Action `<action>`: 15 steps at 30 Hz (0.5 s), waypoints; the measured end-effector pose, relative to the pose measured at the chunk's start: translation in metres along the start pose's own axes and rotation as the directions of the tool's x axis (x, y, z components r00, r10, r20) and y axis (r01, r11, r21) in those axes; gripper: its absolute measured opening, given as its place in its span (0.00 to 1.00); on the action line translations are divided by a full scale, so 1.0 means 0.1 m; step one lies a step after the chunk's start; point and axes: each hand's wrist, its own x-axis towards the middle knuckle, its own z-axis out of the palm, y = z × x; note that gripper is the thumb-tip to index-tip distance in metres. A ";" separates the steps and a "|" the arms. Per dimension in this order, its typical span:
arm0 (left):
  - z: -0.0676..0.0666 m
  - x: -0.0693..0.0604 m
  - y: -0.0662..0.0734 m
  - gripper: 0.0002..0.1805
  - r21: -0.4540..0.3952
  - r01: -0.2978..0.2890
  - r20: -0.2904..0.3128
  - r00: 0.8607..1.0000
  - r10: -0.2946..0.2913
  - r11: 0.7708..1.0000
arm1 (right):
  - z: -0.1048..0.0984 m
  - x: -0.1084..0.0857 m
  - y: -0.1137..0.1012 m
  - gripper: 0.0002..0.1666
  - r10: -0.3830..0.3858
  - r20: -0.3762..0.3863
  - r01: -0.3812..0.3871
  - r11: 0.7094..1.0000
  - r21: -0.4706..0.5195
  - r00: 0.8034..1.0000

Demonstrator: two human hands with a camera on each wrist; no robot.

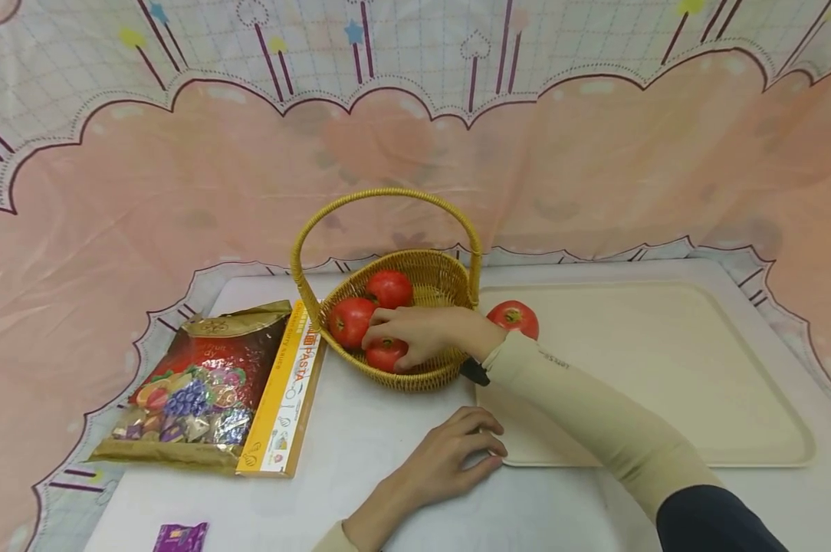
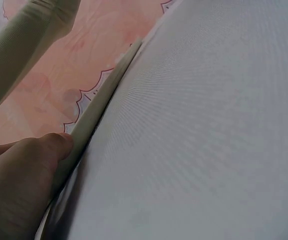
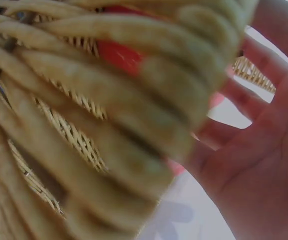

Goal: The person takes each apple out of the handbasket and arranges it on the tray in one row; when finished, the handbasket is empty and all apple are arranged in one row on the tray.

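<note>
My right hand (image 1: pixel 422 331) reaches into the yellow wicker basket (image 1: pixel 425 379). Its thumb and fingers are curled about the nearest red apple (image 1: pixel 385 356), which still sits among the others. Beside it in the basket lie a left apple (image 1: pixel 351 322) and a back apple (image 1: pixel 390 288). In the right wrist view, the blurred basket weave (image 3: pixel 134 115) covers much of the grasp, and the palm shows at right. My left hand (image 1: pixel 446 458) rests on the near left corner of the cream tray (image 1: pixel 664 368), its fingers loosely bent over the rim.
One more apple (image 1: pixel 514 317) lies on the tray's far left, beside my right wrist. Left of the basket are a yellow pasta box (image 1: pixel 277 406) and a candy bag (image 1: pixel 205 383). A small purple packet (image 1: pixel 181 537) lies at the front. The basket's tall handle (image 1: pixel 388 192) arches upward.
</note>
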 end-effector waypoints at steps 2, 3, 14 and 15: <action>0.00 0.00 0.00 0.04 -0.003 -0.002 -0.002 1.000 0.002 1.000 | -0.01 0.01 0.00 0.29 0.017 0.009 -0.017 1.000 0.015 1.000; 0.00 0.00 0.00 0.04 -0.003 -0.003 -0.002 1.000 0.003 1.000 | -0.01 0.01 -0.01 0.29 0.026 0.012 -0.026 0.999 0.022 1.000; 0.00 0.00 0.00 0.04 0.004 0.006 0.006 1.000 -0.006 1.000 | -0.04 0.10 -0.12 0.29 0.158 0.084 -0.157 0.987 -0.025 0.984; 0.00 0.00 0.00 0.04 0.005 0.006 0.005 1.000 -0.006 1.000 | -0.04 0.11 -0.13 0.30 0.168 0.096 -0.166 0.986 -0.028 0.981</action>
